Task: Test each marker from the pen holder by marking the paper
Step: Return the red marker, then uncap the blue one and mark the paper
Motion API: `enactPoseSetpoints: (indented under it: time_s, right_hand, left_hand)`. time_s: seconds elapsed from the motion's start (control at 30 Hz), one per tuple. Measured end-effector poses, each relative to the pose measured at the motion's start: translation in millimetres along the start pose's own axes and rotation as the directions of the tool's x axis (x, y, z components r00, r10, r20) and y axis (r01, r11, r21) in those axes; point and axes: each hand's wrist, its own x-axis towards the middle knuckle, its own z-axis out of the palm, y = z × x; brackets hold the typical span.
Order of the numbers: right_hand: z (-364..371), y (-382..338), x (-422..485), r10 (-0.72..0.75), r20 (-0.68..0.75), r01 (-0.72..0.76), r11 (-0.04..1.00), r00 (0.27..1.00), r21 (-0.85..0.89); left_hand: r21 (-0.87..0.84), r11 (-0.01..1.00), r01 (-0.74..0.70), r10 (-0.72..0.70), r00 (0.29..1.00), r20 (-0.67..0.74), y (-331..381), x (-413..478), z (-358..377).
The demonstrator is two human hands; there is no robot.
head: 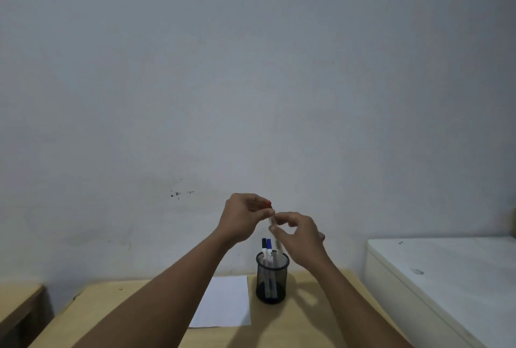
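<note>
A black mesh pen holder [272,283] stands on the wooden table [307,308], with a black-capped marker [264,244] and a blue-capped marker [269,245] sticking out of it. A white sheet of paper [226,303] lies just left of the holder. Above the holder both hands meet on one white marker [271,220] with a red cap [268,203]. My left hand [243,219] pinches the red cap end. My right hand [298,236] holds the white barrel just below. Whether the cap is on or off is hidden by the fingers.
A white chest-like unit [446,277] stands to the right of the table. Another wooden surface [16,303] sits at the far left. A plain grey wall [251,82] rises close behind the table.
</note>
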Motion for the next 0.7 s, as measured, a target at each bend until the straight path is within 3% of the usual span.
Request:
enactPoseSetpoints:
  time_s: [0.17, 0.3, 0.43, 0.6, 0.7]
  right_hand:
    - [11.8, 21.0, 30.1, -0.016, -0.020, 0.015, 0.999, 1.000, -0.044]
    - [32.5, 50.6, 51.7, 0.079, -0.007, -0.079, 0.997, 0.997, -0.018]
    - [51.7, 79.6, 64.3, 0.058, 0.050, -0.055, 0.997, 0.997, -0.060]
    - [58.8, 103.4, 69.3, -0.001, 0.137, 0.028, 0.980, 0.991, -0.197]
    - [61.0, 113.4, 67.8, -0.003, 0.167, 0.049, 0.962, 0.986, -0.270]
  left_hand:
    - [0.025, 1.000, 0.012, -0.012, 1.000, -0.004, -18.7, 23.2, 23.7]
    - [0.362, 0.930, 0.058, -0.066, 0.998, 0.008, -53.1, 32.4, 34.3]
    - [0.530, 0.844, 0.078, -0.147, 0.985, 0.088, -88.2, 37.8, 49.2]
    - [0.608, 0.788, 0.094, -0.243, 0.956, 0.167, -116.3, 50.5, 65.3]
    - [0.582, 0.805, 0.115, -0.274, 0.943, 0.192, -124.3, 55.5, 70.3]
